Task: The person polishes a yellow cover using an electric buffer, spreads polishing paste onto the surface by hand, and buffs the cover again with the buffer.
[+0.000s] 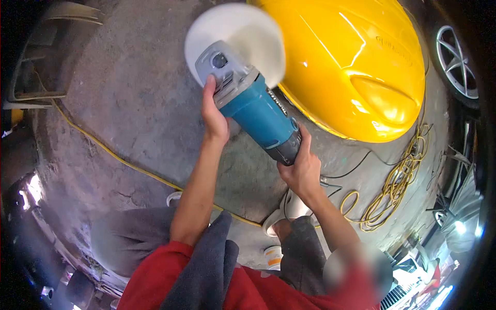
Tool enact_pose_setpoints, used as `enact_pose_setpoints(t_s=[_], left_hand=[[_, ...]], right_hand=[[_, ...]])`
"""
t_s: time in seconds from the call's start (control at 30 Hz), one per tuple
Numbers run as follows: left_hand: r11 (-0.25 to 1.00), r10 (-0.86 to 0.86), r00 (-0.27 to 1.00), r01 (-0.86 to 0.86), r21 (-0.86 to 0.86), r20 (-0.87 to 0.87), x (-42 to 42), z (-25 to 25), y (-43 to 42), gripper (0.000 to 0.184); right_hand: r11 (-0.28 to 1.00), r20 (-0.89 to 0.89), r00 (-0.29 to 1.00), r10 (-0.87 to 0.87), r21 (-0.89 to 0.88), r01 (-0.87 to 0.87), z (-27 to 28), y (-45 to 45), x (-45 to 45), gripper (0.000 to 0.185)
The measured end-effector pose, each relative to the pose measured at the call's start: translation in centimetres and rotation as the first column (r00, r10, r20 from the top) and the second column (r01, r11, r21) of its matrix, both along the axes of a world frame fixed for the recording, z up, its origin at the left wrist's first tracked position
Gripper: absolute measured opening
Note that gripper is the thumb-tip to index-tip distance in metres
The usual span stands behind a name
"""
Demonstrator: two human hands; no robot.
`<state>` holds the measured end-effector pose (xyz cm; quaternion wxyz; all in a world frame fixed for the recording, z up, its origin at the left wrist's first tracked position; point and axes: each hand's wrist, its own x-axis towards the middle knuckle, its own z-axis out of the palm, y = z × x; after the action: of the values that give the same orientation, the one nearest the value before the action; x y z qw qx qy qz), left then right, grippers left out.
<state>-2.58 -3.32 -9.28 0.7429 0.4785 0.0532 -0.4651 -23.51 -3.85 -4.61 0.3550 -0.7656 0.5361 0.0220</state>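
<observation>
A teal polisher with a grey metal head and a round white pad is held up in front of me, over the concrete floor. My left hand grips it just behind the head, with the thumb up along the grey housing. Around the black rear end of the body, my right hand is closed. The pad's edge overlaps the side of a glossy yellow body panel in view; whether they touch I cannot tell.
A yellow cord crosses the floor from the left toward my feet. More yellow cord lies coiled at right, beside a thin black cable. A car wheel stands at far right. Near my shoe is a white-and-orange tub.
</observation>
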Motion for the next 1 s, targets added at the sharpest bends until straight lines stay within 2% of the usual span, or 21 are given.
enact_pose_setpoints(t_s=[0.13, 0.37, 0.47, 0.67, 0.8, 1.0], left_hand=[[1.000, -0.028, 0.998, 0.028, 0.001, 0.048, 0.8, 1.4, -1.1, 0.051], [0.993, -0.010, 0.999, 0.015, 0.115, -0.038, 1.2, -2.2, 0.9, 0.051], [0.989, -0.011, 1.000, 0.011, 0.150, 0.002, 1.1, -1.9, 1.0, 0.051], [0.999, 0.039, 0.992, -0.041, 0.020, 0.122, 1.9, 1.2, -1.3, 0.049], [0.999, 0.046, 0.977, -0.050, 0.013, 0.208, 1.9, 2.7, -2.3, 0.047], [1.000, 0.017, 0.985, -0.020, 0.015, 0.171, 2.3, 1.7, -1.9, 0.047]], right_hand=[[0.998, 0.024, 0.999, -0.048, -0.037, 0.049, 0.9, 0.3, 1.1, 0.088], [0.995, -0.075, 0.997, -0.014, 0.095, 0.021, -1.8, 1.1, 1.8, 0.088], [0.994, -0.069, 0.997, -0.043, 0.096, 0.049, -1.5, 1.2, 1.6, 0.088], [0.994, 0.034, 0.993, -0.109, 0.032, 0.108, 0.6, 0.9, 2.1, 0.090], [0.992, 0.114, 0.986, -0.124, -0.018, 0.127, 1.6, 0.7, 2.4, 0.092], [0.988, 0.067, 0.990, -0.121, 0.100, 0.114, 1.2, 0.2, 2.6, 0.091]])
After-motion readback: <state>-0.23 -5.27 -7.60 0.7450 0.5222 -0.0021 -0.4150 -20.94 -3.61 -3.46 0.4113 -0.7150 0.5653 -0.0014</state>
